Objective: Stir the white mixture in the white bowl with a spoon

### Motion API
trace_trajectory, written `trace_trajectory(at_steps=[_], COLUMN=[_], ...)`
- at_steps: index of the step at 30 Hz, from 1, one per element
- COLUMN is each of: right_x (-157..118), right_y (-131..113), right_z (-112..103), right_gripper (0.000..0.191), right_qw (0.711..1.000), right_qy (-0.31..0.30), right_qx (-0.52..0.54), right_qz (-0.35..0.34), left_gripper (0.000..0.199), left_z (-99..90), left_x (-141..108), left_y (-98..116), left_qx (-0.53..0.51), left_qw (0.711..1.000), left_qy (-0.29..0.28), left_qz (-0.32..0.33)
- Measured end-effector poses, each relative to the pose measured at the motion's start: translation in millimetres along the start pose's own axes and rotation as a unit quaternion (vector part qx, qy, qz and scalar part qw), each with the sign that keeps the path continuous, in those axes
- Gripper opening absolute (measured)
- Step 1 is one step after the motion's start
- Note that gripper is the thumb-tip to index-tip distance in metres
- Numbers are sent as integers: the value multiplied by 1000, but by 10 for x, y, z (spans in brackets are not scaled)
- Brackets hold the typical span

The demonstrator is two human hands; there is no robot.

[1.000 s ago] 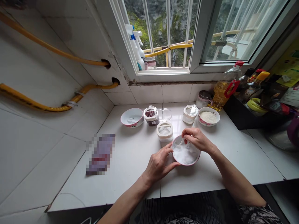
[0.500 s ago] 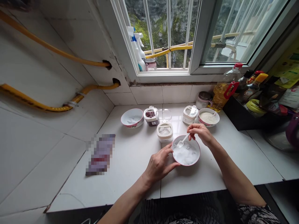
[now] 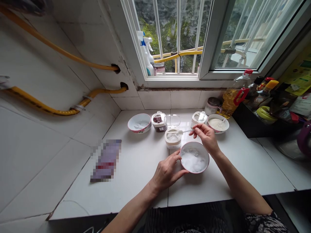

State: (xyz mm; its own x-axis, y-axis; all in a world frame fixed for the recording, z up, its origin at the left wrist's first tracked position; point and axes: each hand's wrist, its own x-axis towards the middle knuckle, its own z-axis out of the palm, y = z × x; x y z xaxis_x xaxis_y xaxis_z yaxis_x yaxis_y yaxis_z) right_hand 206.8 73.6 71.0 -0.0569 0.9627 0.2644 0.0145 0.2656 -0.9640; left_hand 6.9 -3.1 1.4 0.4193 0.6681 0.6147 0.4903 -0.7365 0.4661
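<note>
The right hand (image 3: pixel 204 135) pinches a white plastic spoon (image 3: pixel 187 131), its loaded-looking end by the white-rimmed jar (image 3: pixel 173 146); the left hand (image 3: pixel 167 170) clasps the near bowl's (image 3: pixel 208 163) left rim on the bench (image 3: pixel 141 158). Scooping seems unfinished: the bowl holds plenty of white granules (image 3: pixel 194 160); jar level unclear. Bottle labels (image 3: pixel 259 96) at right are illegible.

Yellow pipes (image 3: pixel 104 91) enter the tiled wall (image 3: pixel 36 161); a red-capped bottle (image 3: pixel 228 103) stands beside a black box (image 3: pixel 246 124).

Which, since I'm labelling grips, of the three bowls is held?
The front bowl, nearest the person: the left hand grips its side. No hand holds the back-left bowl or the back-right bowl.
</note>
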Motion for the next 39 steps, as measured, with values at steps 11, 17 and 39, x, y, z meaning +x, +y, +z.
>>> trace_trajectory(at_steps=[11,17,39], right_x=[-112,-142,-146], right_y=[11,-110,-81], right_z=[117,-79,-170], right_gripper=[18,14,17], right_qw=[888,983,947], right_qy=[-85,-44,-197], right_qx=[-308,-137,-252], right_qz=[-332,-116,-34], left_gripper=[35,35,33], left_z=[-3,-3,-13], left_x=[-4,-5,20], left_y=[-5,-6,20], left_qx=[-2,0,5], left_qw=[1000,1000,1000], left_qy=[-4,-4,3], left_qz=[-1,0,6])
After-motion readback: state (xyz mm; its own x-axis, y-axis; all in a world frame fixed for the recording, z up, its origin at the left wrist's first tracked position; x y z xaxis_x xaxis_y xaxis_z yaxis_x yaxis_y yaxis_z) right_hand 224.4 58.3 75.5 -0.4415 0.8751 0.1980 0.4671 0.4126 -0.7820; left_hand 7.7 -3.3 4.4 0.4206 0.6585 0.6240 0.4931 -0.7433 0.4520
